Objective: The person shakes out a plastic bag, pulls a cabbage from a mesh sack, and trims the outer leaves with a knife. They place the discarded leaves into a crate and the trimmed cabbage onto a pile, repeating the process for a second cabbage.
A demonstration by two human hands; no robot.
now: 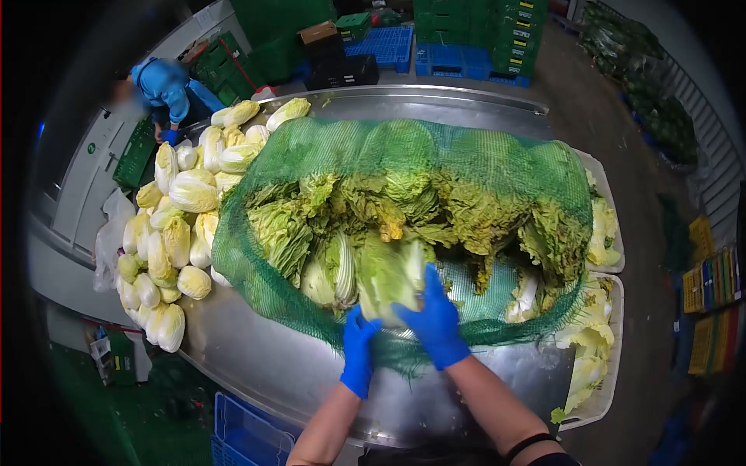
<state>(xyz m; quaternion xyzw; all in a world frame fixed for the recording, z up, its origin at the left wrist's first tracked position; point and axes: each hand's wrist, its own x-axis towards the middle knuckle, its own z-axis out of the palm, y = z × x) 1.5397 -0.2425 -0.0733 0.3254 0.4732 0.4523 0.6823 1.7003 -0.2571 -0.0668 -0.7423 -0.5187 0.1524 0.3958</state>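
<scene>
The cabbage point(382, 273) lies just beyond both hands, inside the open side of the green net bag point(505, 159), its long axis running roughly near to far. The left hand point(360, 339) is at its near-left corner, the fingers partly curled; the right hand point(435, 322) is spread wide, with the thumb at the near end and fingers reaching up the right side. Both are about equally near, but blur hides whether either has a firm grip. The cabbage looks pale green with whitish ribs, smoother than the ragged, yellowing leaves point(482, 210) beyond it. Bare bench point(256, 342) shows to the near left.
</scene>
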